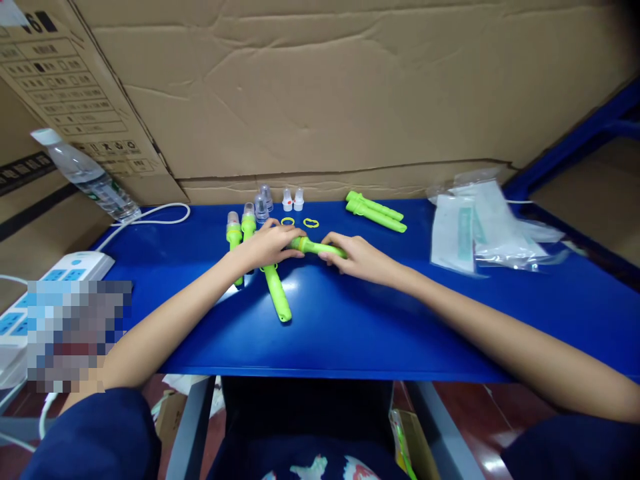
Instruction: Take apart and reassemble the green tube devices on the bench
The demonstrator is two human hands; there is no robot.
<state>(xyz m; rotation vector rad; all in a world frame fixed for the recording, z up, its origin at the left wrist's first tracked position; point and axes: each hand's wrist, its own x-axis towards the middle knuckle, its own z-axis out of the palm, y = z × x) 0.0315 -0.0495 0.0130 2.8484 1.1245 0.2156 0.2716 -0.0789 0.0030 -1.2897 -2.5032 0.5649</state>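
My left hand (270, 244) is closed round the capped head end of a lime-green flashlight (319, 249), which lies crosswise between both hands. On its handle, the fingers of my right hand (356, 255) are closed. A yellow ring shows near the head; my left fingers partly hide the cap. Below my left hand, another green flashlight (278, 293) lies on the blue table (360, 320), its upper end covered. Two capped green flashlights (233, 233) lie to the left. Behind the hands are clear caps (261, 208), two white-based bulb pieces (299, 200) and two yellow rings (311, 223).
Two green handles (377, 212) lie at the back right, beside clear plastic bags (480, 227). On the left are a water bottle (93, 177), a white power strip (83, 267) and a white cable (167, 208). A cardboard wall (325, 100) stands behind the table.
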